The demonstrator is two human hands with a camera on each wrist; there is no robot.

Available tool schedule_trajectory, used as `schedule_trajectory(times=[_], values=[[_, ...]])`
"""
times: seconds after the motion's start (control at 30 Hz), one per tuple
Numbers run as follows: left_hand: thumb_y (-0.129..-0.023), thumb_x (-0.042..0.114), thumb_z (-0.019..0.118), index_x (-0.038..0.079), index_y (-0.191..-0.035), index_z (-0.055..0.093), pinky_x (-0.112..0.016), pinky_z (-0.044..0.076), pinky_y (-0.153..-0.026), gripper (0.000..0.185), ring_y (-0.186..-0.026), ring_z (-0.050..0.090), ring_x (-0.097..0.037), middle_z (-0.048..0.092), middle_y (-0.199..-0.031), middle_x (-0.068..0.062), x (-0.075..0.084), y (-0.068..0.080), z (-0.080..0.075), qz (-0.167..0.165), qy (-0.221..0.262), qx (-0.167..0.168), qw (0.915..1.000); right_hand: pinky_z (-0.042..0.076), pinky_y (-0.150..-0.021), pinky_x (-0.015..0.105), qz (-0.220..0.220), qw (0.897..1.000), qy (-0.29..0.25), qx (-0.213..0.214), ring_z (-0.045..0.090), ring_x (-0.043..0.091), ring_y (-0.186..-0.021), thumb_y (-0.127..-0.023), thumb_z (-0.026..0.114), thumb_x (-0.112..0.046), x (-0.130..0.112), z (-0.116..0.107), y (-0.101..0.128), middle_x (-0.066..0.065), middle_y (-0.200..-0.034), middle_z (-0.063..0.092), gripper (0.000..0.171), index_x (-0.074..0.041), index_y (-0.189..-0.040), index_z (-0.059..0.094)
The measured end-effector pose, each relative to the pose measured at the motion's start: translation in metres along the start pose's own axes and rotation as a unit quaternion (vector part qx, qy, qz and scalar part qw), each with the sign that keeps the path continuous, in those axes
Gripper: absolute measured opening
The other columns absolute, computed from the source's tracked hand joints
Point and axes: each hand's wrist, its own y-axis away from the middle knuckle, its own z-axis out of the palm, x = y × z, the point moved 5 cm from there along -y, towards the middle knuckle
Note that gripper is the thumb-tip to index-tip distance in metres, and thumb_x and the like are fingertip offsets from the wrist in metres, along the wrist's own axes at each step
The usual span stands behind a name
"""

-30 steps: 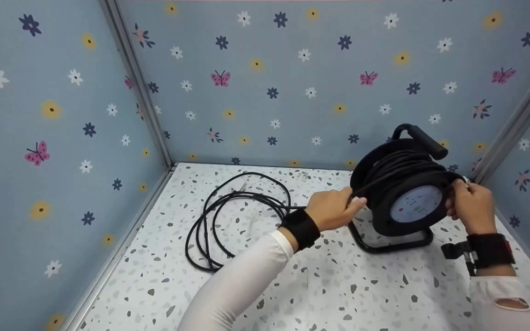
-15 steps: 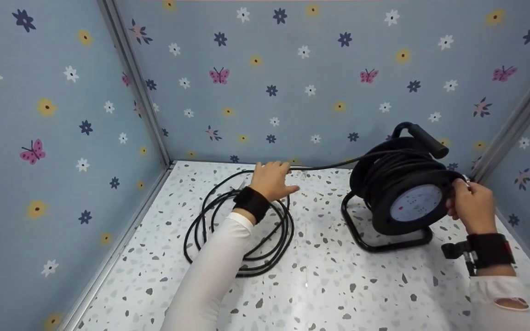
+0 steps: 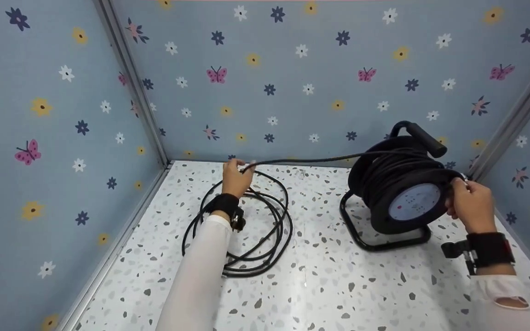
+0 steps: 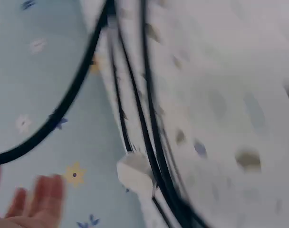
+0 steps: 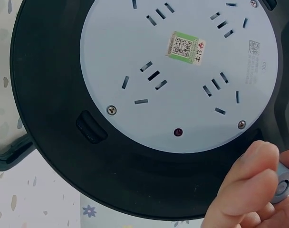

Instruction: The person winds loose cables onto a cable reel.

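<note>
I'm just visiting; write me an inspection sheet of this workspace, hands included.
Surface: white, speckled tabletop.
Job's things: reel standing on its black frame, black cable partly wound on.
Clutter: nothing seen, unless the white block beside the cable counts.
Hands: left hand at the cable, grip unclear; right hand grips the reel's knob.
Cables: one stretch spans reel to left hand; loops lie on the tabletop.
Surroundings: blue flowered walls, metal strips.

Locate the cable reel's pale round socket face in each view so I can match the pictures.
Head: the socket face is right of centre, just left of the right hand.
Left wrist: not in it.
Right wrist: the socket face fills the upper middle, cut off by the top edge.
Shared landmark: the speckled white surface, visible in all three views.
</note>
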Motion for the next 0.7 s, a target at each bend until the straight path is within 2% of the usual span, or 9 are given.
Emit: schedule_trajectory(times=[0.1, 0.17, 0.2, 0.27, 0.37, 0.43, 0.53, 0.6, 0.7], values=[[-0.107, 0.059, 0.059, 0.003, -0.091, 0.066, -0.036, 0.054, -0.08, 0.059, -0.08, 0.068, -0.022, 0.069, -0.087, -0.01, -0.002, -0.002, -0.01, -0.07, 0.115, -0.008, 0.9909, 0.052, -0.046, 0.024, 0.0, 1.0, -0.001, -0.002, 0.06, 0.007, -0.043, -0.115, 0.042, -0.035, 0.001, 0.0, -0.001, -0.011, -0.053, 0.06, 0.052, -0.001, -0.082, 0.064], [-0.105, 0.068, 0.058, 0.011, -0.073, 0.057, -0.032, 0.054, -0.069, 0.066, -0.061, 0.064, -0.017, 0.058, -0.064, -0.001, -0.002, -0.002, -0.016, -0.092, 0.145, -0.024, 0.9849, 0.052, -0.047, 0.025, 0.0, 1.0, -0.004, -0.006, 0.06, 0.008, -0.044, -0.115, 0.042, -0.036, 0.002, 0.0, -0.001, -0.01, -0.053, 0.06, 0.052, -0.002, -0.082, 0.064], [-0.103, 0.069, 0.059, 0.014, -0.067, 0.054, -0.032, 0.054, -0.066, 0.066, -0.057, 0.064, -0.016, 0.056, -0.059, 0.003, 0.0, -0.002, -0.021, -0.085, 0.142, -0.027, 0.9858, 0.052, -0.047, 0.025, -0.001, 1.0, -0.004, -0.007, 0.06, 0.008, -0.044, -0.115, 0.042, -0.036, 0.003, 0.0, -0.001, -0.01, -0.054, 0.06, 0.052, -0.002, -0.083, 0.064], [-0.104, 0.066, 0.061, 0.018, -0.062, 0.045, -0.03, 0.048, -0.06, 0.066, -0.049, 0.05, -0.014, 0.041, -0.053, 0.006, 0.003, -0.003, -0.031, -0.043, 0.109, -0.028, 0.9928, 0.053, -0.047, 0.025, -0.002, 1.0, -0.002, -0.009, 0.061, 0.008, -0.045, -0.115, 0.042, -0.038, 0.005, 0.0, -0.002, -0.011, -0.054, 0.061, 0.052, -0.002, -0.084, 0.064], [-0.106, 0.052, 0.067, 0.019, -0.065, 0.036, -0.031, 0.034, -0.06, 0.062, -0.051, 0.033, -0.014, 0.029, -0.057, 0.007, 0.006, -0.002, -0.048, 0.034, 0.01, -0.009, 0.9993, 0.053, -0.048, 0.025, -0.006, 1.0, 0.009, -0.013, 0.061, 0.008, -0.045, -0.115, 0.041, -0.04, 0.009, -0.001, -0.002, -0.011, -0.054, 0.061, 0.054, -0.001, -0.085, 0.063], [-0.107, 0.042, 0.071, 0.017, -0.067, 0.034, -0.034, 0.027, -0.064, 0.06, -0.056, 0.026, -0.015, 0.026, -0.061, 0.004, 0.006, 0.001, -0.056, 0.08, -0.066, -0.009, 0.9946, 0.053, -0.049, 0.025, -0.008, 1.0, 0.021, -0.016, 0.062, 0.008, -0.046, -0.116, 0.04, -0.041, 0.011, -0.002, -0.002, -0.011, -0.054, 0.06, 0.055, -0.001, -0.086, 0.063], [-0.106, 0.033, 0.073, 0.017, -0.07, 0.031, -0.036, 0.026, -0.068, 0.058, -0.059, 0.026, -0.017, 0.025, -0.064, 0.002, 0.009, 0.007, -0.061, 0.132, -0.148, -0.023, 0.9798, 0.054, -0.05, 0.026, -0.002, 0.999, 0.037, -0.022, 0.062, 0.009, -0.047, -0.115, 0.038, -0.042, 0.018, -0.003, -0.003, -0.011, -0.055, 0.061, 0.056, -0.001, -0.087, 0.062], [-0.105, 0.03, 0.074, 0.017, -0.071, 0.031, -0.036, 0.027, -0.069, 0.057, -0.06, 0.027, -0.017, 0.026, -0.065, 0.002, 0.01, 0.011, -0.06, 0.159, -0.163, -0.035, 0.9732, 0.054, -0.05, 0.026, 0.003, 0.999, 0.045, -0.025, 0.062, 0.009, -0.047, -0.115, 0.038, -0.042, 0.022, -0.003, -0.003, -0.011, -0.055, 0.061, 0.055, -0.001, -0.088, 0.062], [-0.102, 0.027, 0.078, 0.018, -0.07, 0.031, -0.036, 0.028, -0.07, 0.057, -0.06, 0.027, -0.016, 0.027, -0.065, 0.003, 0.013, 0.018, -0.056, 0.188, -0.14, -0.047, 0.9709, 0.054, -0.05, 0.026, 0.01, 0.998, 0.05, -0.029, 0.062, 0.008, -0.046, -0.114, 0.038, -0.041, 0.03, -0.002, -0.004, -0.011, -0.054, 0.061, 0.054, 0.0, -0.089, 0.061]])
